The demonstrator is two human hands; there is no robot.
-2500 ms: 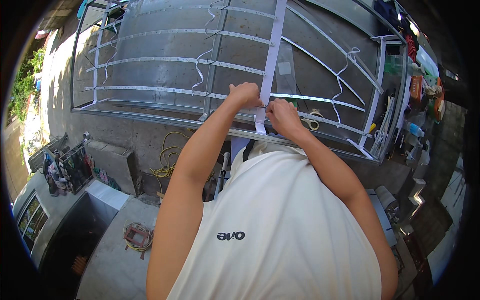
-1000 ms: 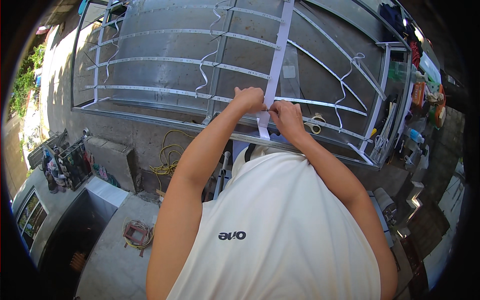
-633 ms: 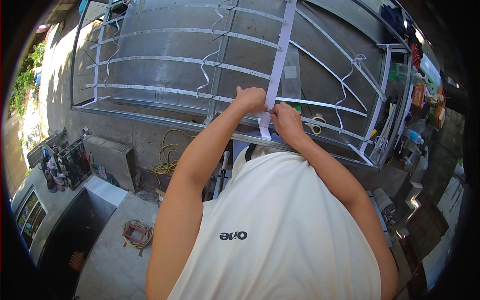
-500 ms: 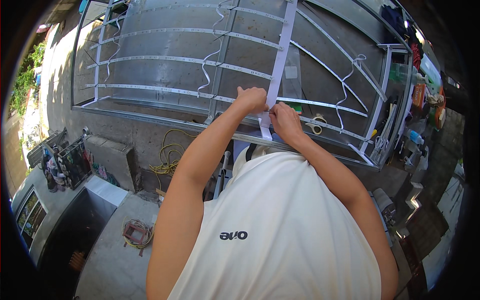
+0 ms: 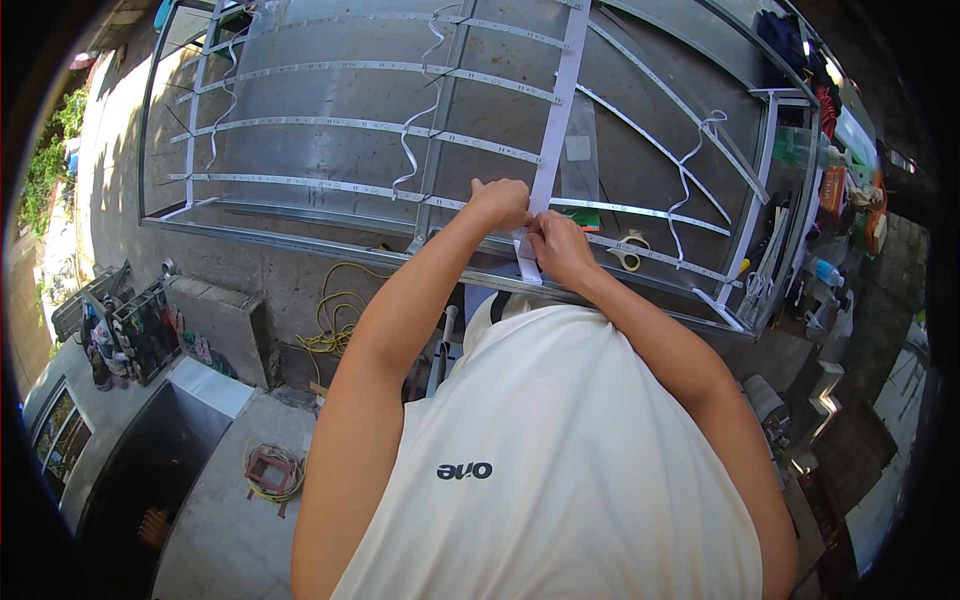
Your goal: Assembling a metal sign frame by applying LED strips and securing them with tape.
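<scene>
Both of my hands meet at the lower part of a white upright bar [image 5: 549, 165] in a metal frame. My left hand [image 5: 502, 204] is closed on the bar's left side, where the nearest LED strip [image 5: 330, 184] passes under it. On the other side, my right hand [image 5: 562, 247] has its fingertips pinched against the bar, beside another LED strip [image 5: 665, 262]. Whatever small thing the fingers hold is hidden. More LED strips [image 5: 350, 122] run across the frame, with wavy white wires [image 5: 405, 150] hanging between them.
The metal frame's near rail [image 5: 330, 246] runs before my body. A tape roll [image 5: 631, 250] lies inside it at the right. Yellow cable [image 5: 335, 325] lies on the ground at left, near a concrete block [image 5: 215, 320]. Bottles and bags crowd the right, including a blue-labelled bottle [image 5: 830, 273].
The view has shifted slightly. My right hand has moved a little left and its fingers sit closer against the white bar. My left hand keeps nearly the same place.
</scene>
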